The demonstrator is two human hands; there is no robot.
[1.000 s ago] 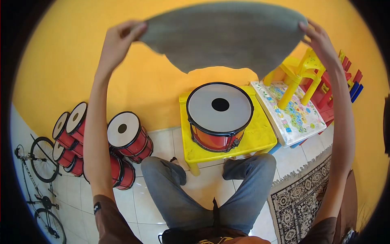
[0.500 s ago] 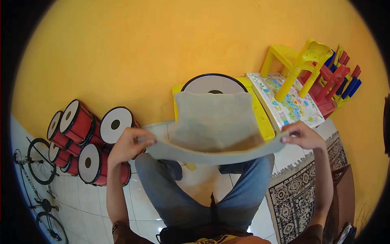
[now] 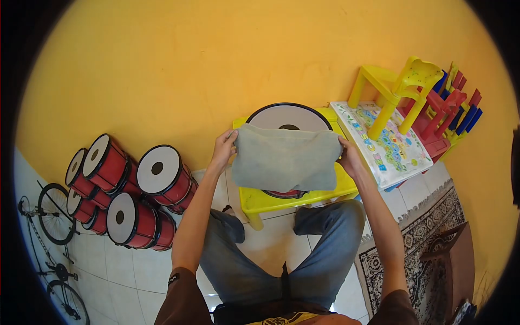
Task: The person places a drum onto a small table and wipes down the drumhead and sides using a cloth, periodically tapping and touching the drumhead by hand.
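Note:
A grey-green cloth (image 3: 284, 158) is stretched between my two hands, covering the front part of a drum (image 3: 290, 115). The drum's white head with its dark centre spot shows above the cloth, and a strip of red shell shows below. My left hand (image 3: 223, 150) pinches the cloth's upper left corner, while my right hand (image 3: 349, 155) grips its upper right corner. Under the drum stands a yellow plastic table (image 3: 265, 201). Whether the cloth touches the drum head, I cannot tell.
Several red drums (image 3: 138, 219) stand on the tiled floor to the left, near a bicycle (image 3: 57, 238). At right, a small yellow chair (image 3: 417, 81) sits on a white printed tabletop (image 3: 382, 146). Red and blue plastic furniture (image 3: 449, 111) is stacked behind. A patterned rug (image 3: 390, 271) lies lower right.
Both hands have moved forward and closer together, up to the drum. The cloth, earlier spread wide towards my knees, now looks folded over, and the table's front edge has come into view.

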